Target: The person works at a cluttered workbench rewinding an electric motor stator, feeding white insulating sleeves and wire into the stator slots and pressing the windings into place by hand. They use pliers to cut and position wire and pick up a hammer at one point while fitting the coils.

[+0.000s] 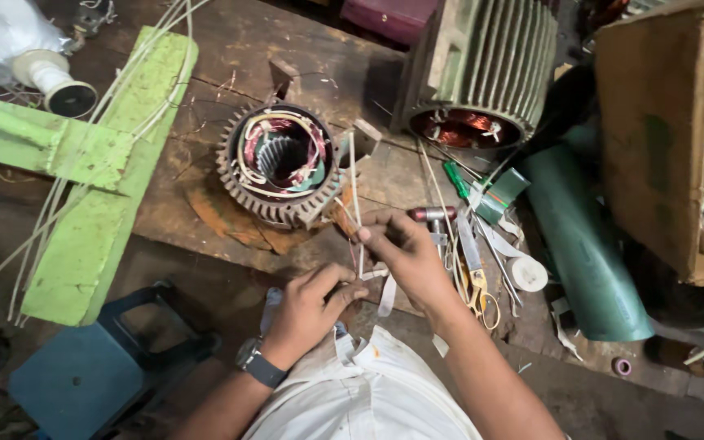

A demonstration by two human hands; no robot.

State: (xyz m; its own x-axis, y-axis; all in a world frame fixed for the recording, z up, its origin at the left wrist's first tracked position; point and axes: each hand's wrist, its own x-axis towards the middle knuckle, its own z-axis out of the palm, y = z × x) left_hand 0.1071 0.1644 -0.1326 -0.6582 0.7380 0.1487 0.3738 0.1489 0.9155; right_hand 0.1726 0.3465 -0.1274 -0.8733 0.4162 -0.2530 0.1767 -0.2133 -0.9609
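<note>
Hands meet just below the small motor stator (280, 165), which sits upright on the wooden desk (230, 57) with its copper windings and pale sleeved leads showing in the open bore. The right hand (407, 254) has its fingers (372, 234) pinched together on thin wires (355, 183) that rise toward the stator's rim; the left hand (310, 307), with a watch (259, 364) at the wrist, closes its fingers on the lower run of the same wires, near a strip of white tape (386, 295) that hangs by the person's knee.

Clutter crowds the right side. A larger ribbed motor housing (482, 69) stands behind the right hand, its winding visible at the mouth. Just beside the right hand lie a small hammer (432, 214), a green-handled screwdriver (455, 179), scissors with yellow handles (477, 285), a roll of white tape (527, 275) and a green roll of sheet material (584, 244). A cardboard box (653, 130) of odds and ends fills the far right corner.

On the left, a pale green painted frame (91, 163) lies across the desk with long white sleeving strands (75, 163) draped over it, well apart from the hands. A blue stool (83, 375) stands below it on the floor, and a white spool (55, 81) rests at the top left corner.
</note>
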